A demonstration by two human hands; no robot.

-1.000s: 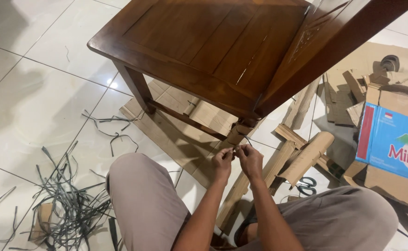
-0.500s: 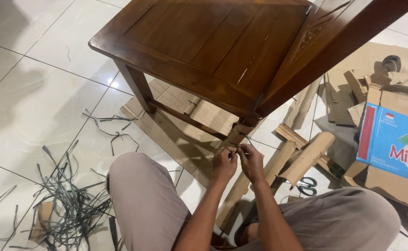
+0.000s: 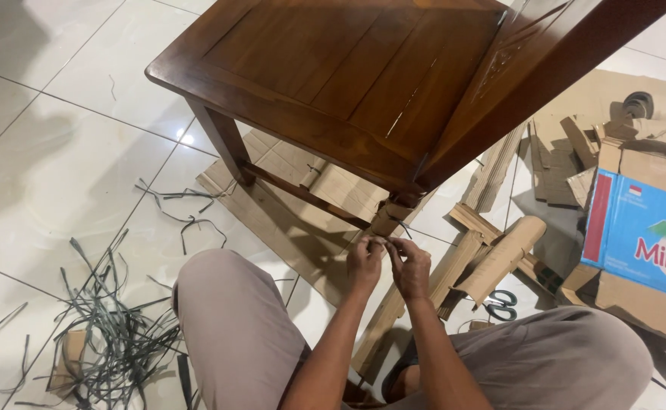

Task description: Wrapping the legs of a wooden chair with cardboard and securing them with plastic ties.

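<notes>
Nearest, two knees in tan trousers, forearms running forward between them. Left hand [image 3: 365, 263] and right hand [image 3: 410, 267] pressed close together just below the chair's near leg [image 3: 388, 216], fingertips pinched on a thin dark strap [image 3: 402, 225] that runs up to the cardboard wrap on that leg. Both hands closed on the strap ends; whether knotting or pulling loose, cannot tell.

Compared with a second ago: hands drawn tighter together and slightly lower, right hand turned over more toward the left, the strap loop above them smaller. Reads as slack being worked out of the strap at the leg, with the wrap still on.

Left of the knees, a tangle of cut straps [image 3: 109, 334] on the white tile floor [image 3: 44, 175]. Right of the hands, rolled cardboard pieces [image 3: 500, 254] and scissors [image 3: 502, 302] lying on the floor. Under the chair, a flattened cardboard sheet [image 3: 287, 212]. Further right, a blue and brown box [image 3: 644, 235] with more cardboard scraps behind it. Farthest, the dark wooden chair [image 3: 340, 68] seat filling the top, standing over the cardboard.
</notes>
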